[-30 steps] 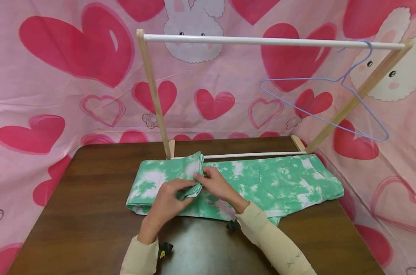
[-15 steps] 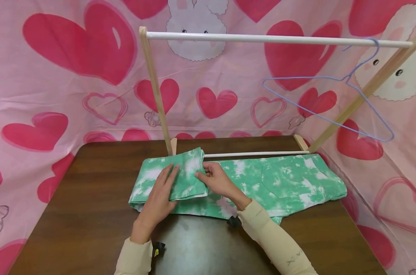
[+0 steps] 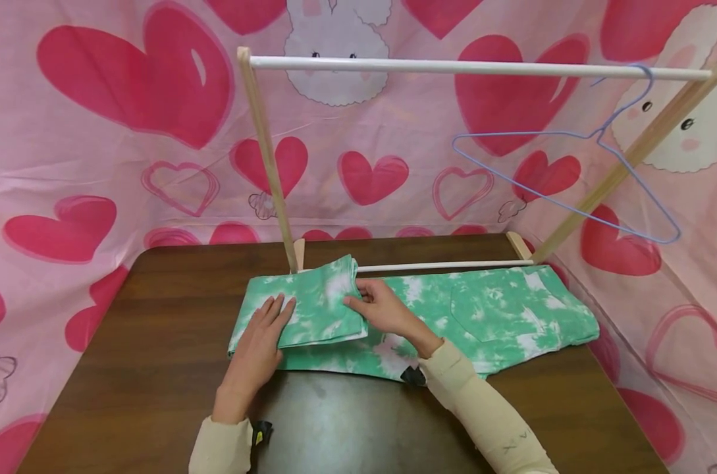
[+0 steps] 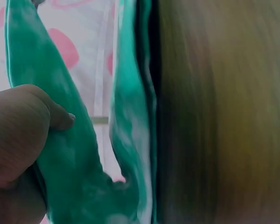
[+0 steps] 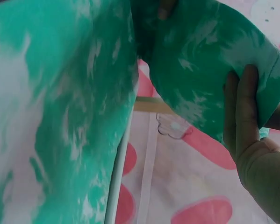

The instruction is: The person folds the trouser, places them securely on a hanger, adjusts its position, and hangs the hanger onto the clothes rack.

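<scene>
Green-and-white tie-dye trousers (image 3: 500, 306) lie lengthwise along the table, a pocket outline showing toward the right. Their left end is folded back over the rest, and this flap stands partly raised. My left hand (image 3: 256, 352) rests on top of the fold with its fingers straight. At the flap's free edge, my right hand (image 3: 388, 309) pinches the layered cloth between thumb and fingers. In the right wrist view, the right hand's fingers (image 5: 246, 107) lie against the lifted flap. The left wrist view shows a gap between flap and lower layer, the left thumb (image 4: 60, 116) against the cloth.
Behind the trousers stands a wooden rack with a white top bar (image 3: 429, 66) and a low white rail (image 3: 447, 266). A blue hanger (image 3: 571, 135) hangs at the bar's right end. A pink heart-patterned cloth (image 3: 186, 191) surrounds the brown table (image 3: 139, 368).
The left hand has let go of the flap's near corner, flattened out and slid left onto the fold. The right hand has kept its pinch and moved the flap's edge slightly right.
</scene>
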Demonstrator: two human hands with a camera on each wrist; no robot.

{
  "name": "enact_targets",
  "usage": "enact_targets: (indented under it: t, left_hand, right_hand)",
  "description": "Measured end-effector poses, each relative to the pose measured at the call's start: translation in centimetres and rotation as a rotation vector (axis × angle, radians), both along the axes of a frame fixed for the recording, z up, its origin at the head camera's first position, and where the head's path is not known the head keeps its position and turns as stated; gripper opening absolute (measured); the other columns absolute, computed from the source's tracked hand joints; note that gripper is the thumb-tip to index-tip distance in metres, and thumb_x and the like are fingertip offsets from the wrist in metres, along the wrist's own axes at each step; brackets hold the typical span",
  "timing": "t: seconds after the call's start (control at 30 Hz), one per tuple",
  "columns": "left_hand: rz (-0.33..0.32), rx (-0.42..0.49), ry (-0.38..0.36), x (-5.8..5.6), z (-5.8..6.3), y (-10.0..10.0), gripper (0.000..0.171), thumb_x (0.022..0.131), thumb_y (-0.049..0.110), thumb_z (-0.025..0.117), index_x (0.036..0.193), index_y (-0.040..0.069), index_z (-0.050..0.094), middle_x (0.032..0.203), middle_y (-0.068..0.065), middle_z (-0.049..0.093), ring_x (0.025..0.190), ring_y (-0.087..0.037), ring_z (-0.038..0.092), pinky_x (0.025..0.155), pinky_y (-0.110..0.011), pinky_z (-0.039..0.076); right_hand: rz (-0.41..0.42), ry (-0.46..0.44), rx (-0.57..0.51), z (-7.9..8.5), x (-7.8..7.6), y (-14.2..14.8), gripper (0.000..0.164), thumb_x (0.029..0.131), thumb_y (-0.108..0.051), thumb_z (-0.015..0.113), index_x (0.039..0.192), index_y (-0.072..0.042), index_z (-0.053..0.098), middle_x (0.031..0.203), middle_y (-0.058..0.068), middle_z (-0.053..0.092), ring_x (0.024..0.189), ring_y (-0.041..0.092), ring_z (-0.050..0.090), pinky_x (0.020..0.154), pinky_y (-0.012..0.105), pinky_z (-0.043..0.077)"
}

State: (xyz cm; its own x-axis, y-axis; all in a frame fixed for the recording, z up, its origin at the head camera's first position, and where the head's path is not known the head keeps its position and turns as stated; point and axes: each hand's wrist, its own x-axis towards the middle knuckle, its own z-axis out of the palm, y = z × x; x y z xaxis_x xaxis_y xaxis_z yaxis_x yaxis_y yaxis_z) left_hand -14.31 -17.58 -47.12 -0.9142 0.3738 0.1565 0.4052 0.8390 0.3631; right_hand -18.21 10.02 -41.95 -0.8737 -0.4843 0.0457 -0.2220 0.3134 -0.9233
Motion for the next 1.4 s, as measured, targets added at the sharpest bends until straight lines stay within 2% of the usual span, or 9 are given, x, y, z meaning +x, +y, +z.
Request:
enact_targets:
  t: [0.13,0.3,0.37,0.5,0.6,0.9,1.1,1.23,1.4]
  left_hand:
    - [0.037,-0.017,-0.022,-0.1,-0.2,-1.0,0.082,0.079,-0.014,0.071,0.154,0.003,0.042,0.161,-0.024,0.034,0.150,-0.045,0.028,0.118,-0.062,0.026]
    - [0.069,0.046,-0.093,0.1,-0.7,-2.1,0.082,0.080,-0.021,0.065,0.155,-0.001,0.038,0.163,-0.025,0.029,0.151,-0.046,0.024,0.115,-0.061,0.032]
    - [0.061,0.063,-0.130,0.2,-1.0,-2.3,0.085,0.079,-0.024,0.063,0.156,0.000,0.036,0.165,-0.024,0.026,0.152,-0.046,0.022,0.114,-0.060,0.034]
    - [0.022,0.053,-0.169,0.2,-1.3,-2.4,0.088,0.078,-0.026,0.062,0.156,0.001,0.035,0.165,-0.025,0.024,0.151,-0.048,0.020,0.116,-0.063,0.028]
    - [0.011,0.045,-0.164,0.2,-1.3,-2.4,0.088,0.075,-0.029,0.059,0.155,-0.001,0.036,0.164,-0.028,0.024,0.150,-0.051,0.021,0.117,-0.065,0.025]
    - [0.045,0.120,-0.197,0.0,-1.5,-3.1,0.093,0.072,-0.034,0.057,0.156,-0.005,0.032,0.165,-0.029,0.018,0.151,-0.050,0.016,0.113,-0.062,0.035]
    - [0.045,0.152,-0.229,-0.2,-0.7,-3.8,0.086,0.075,-0.030,0.060,0.154,-0.003,0.038,0.164,-0.027,0.024,0.151,-0.049,0.019,0.111,-0.063,0.035]
    - [0.037,0.161,-0.258,-0.2,0.2,-4.5,0.085,0.079,-0.027,0.061,0.156,0.000,0.036,0.164,-0.025,0.025,0.151,-0.047,0.019,0.111,-0.064,0.034]
    - [0.061,0.165,-0.222,-0.1,1.4,-5.6,0.085,0.079,-0.025,0.062,0.156,0.000,0.037,0.165,-0.023,0.026,0.152,-0.046,0.020,0.110,-0.064,0.035]
  right_hand:
    - [0.004,-0.024,0.006,0.2,-0.1,0.8,0.038,0.104,-0.016,0.060,0.073,-0.009,0.039,0.055,-0.003,0.025,0.046,0.012,0.021,0.058,0.026,0.035]
    - [0.008,-0.028,0.006,0.0,-0.3,1.7,0.025,0.105,-0.015,0.057,0.083,-0.003,0.053,0.055,-0.002,0.029,0.046,0.011,0.022,0.059,0.027,0.036]
    - [0.015,-0.027,0.011,0.0,-0.3,1.9,0.023,0.105,-0.015,0.056,0.086,-0.001,0.055,0.056,-0.001,0.030,0.046,0.011,0.022,0.060,0.027,0.036]
    - [0.019,-0.035,0.026,0.1,-0.3,2.5,0.017,0.106,-0.013,0.055,0.094,-0.002,0.061,0.056,-0.002,0.030,0.047,0.011,0.021,0.061,0.027,0.036]
    - [0.026,-0.037,0.040,0.2,-0.3,2.9,0.015,0.106,-0.013,0.054,0.095,-0.006,0.062,0.056,-0.002,0.030,0.047,0.011,0.021,0.061,0.027,0.037]
    - [0.022,-0.011,0.082,0.4,-0.2,4.5,0.028,0.106,-0.016,0.056,0.081,-0.005,0.050,0.059,-0.001,0.030,0.050,0.011,0.023,0.063,0.030,0.038]
    - [0.019,-0.053,0.088,0.6,-0.1,5.1,0.033,0.105,-0.014,0.057,0.077,-0.006,0.041,0.061,-0.001,0.030,0.051,0.012,0.023,0.061,0.029,0.035]
    - [0.007,-0.055,0.091,0.6,0.1,5.2,0.034,0.105,-0.014,0.057,0.076,-0.007,0.040,0.059,-0.001,0.028,0.050,0.011,0.023,0.060,0.028,0.035]
    - [0.033,-0.042,0.075,0.7,0.4,4.9,0.028,0.105,-0.016,0.057,0.081,-0.006,0.047,0.057,-0.002,0.028,0.047,0.012,0.023,0.060,0.028,0.037]
